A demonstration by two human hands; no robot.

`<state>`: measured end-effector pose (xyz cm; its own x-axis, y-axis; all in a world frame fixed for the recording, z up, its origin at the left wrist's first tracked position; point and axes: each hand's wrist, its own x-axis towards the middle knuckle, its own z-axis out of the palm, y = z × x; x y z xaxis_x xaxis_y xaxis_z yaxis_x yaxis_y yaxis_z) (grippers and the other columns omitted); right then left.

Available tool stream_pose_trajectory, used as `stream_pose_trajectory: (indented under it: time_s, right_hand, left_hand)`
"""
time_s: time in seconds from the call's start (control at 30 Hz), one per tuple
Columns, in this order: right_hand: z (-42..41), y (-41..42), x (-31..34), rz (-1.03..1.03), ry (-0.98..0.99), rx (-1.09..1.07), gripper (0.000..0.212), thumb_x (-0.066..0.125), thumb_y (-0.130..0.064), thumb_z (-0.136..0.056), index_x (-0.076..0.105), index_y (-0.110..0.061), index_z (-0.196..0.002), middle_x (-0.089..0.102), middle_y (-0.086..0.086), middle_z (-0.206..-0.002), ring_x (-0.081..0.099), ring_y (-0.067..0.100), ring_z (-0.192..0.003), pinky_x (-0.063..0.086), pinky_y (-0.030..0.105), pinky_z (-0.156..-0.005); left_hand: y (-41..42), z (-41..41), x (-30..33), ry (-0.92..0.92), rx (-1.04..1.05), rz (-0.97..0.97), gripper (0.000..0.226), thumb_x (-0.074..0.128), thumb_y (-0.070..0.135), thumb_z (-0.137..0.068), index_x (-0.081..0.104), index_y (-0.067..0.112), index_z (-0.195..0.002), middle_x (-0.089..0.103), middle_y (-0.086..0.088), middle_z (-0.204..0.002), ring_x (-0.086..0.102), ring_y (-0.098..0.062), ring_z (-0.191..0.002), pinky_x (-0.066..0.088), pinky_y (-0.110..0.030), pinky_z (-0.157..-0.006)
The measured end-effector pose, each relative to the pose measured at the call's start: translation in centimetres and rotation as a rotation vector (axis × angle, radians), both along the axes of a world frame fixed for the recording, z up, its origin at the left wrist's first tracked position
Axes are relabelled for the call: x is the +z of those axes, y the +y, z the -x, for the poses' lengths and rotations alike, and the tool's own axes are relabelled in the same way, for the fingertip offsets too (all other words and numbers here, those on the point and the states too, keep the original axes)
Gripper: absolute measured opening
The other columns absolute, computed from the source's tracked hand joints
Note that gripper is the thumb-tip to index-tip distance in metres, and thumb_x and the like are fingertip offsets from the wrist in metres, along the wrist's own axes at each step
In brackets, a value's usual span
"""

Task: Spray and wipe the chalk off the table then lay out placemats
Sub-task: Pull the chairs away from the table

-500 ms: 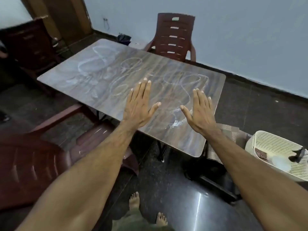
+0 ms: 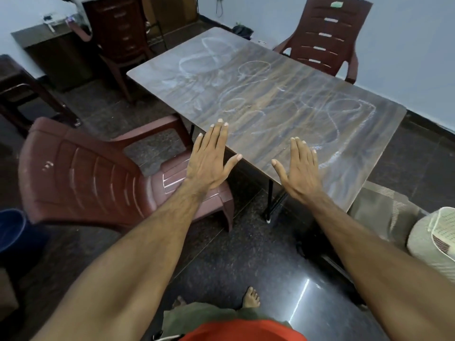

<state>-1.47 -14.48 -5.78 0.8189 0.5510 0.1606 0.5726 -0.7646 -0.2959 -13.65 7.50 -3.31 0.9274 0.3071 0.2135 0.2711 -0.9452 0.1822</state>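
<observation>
Dark-floored room, wood-grain worktop centre frame | chalk loops cover it, unwiped | left hand, right hand flat, fingers straight, holding nothing, likely a start pose | pale basket lower right, probably holding supplies; placemats not identifiable.

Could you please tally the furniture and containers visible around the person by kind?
Table: 1
Maroon plastic chairs: 3
White basket: 1
Blue bucket: 1
Total: 6
</observation>
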Motion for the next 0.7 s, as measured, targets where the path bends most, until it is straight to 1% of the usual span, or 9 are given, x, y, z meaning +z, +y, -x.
stream_pose_trajectory:
  time_s: [0.1,0.23,0.37,0.5,0.6,0.7]
  right_hand:
    - [2.4,2.4,-0.2,-0.013,-0.003,0.003,0.079,0.03,-0.061,-0.097,0.019,-0.006,-0.154,0.02,0.012,-0.161,0.014,0.027,-0.15,0.008,0.047,-0.122]
    - [6.8,6.0,-1.0,-0.025,0.006,-0.016,0.081,0.026,-0.064,-0.096,0.02,-0.006,-0.153,0.022,0.014,-0.16,0.016,0.028,-0.149,0.009,0.047,-0.121]
    - [12.8,10.3,-2.6,-0.031,0.028,-0.023,0.081,0.027,-0.063,-0.096,0.022,-0.006,-0.153,0.026,0.015,-0.158,0.019,0.029,-0.148,0.012,0.049,-0.121]
    - [18.1,14.9,-4.1,-0.023,0.06,-0.004,0.085,0.026,-0.065,-0.094,0.022,-0.005,-0.153,0.026,0.015,-0.159,0.021,0.029,-0.148,0.013,0.049,-0.12]
    - [21.2,18.1,-4.6,-0.02,0.079,0.014,0.08,0.031,-0.062,-0.097,0.022,-0.006,-0.153,0.025,0.014,-0.159,0.02,0.028,-0.148,0.012,0.048,-0.12]
    - [23.2,21.2,-4.7,-0.021,0.097,0.035,0.078,0.033,-0.059,-0.099,0.02,-0.006,-0.154,0.023,0.013,-0.16,0.018,0.027,-0.149,0.01,0.047,-0.12]
  left_hand:
    - [2.2,2.8,0.0,0.003,0.015,0.009,0.083,0.019,0.067,-0.095,0.009,0.013,-0.158,0.007,-0.004,-0.166,0.009,-0.021,-0.152,0.012,-0.045,-0.123]
    - [5.8,7.3,-0.5,0.015,0.01,0.03,0.08,0.024,0.064,-0.097,0.008,0.014,-0.158,0.006,-0.004,-0.166,0.008,-0.02,-0.153,0.01,-0.044,-0.123]
    - [10.4,13.2,-1.2,0.03,0.015,0.038,0.08,0.028,0.063,-0.097,0.01,0.013,-0.157,0.007,-0.004,-0.166,0.009,-0.021,-0.152,0.009,-0.044,-0.123]
    - [15.0,18.5,-1.3,0.051,0.05,0.05,0.08,0.028,0.063,-0.098,0.009,0.013,-0.157,0.006,-0.004,-0.166,0.009,-0.021,-0.152,0.009,-0.044,-0.123]
    - [18.0,21.9,-1.2,0.069,0.075,0.054,0.081,0.024,0.064,-0.096,0.008,0.014,-0.157,0.006,-0.005,-0.166,0.009,-0.021,-0.152,0.008,-0.043,-0.123]
    - [21.3,24.4,-1.1,0.069,0.121,0.057,0.08,0.026,0.063,-0.096,0.008,0.014,-0.158,0.007,-0.005,-0.166,0.009,-0.021,-0.152,0.009,-0.043,-0.123]
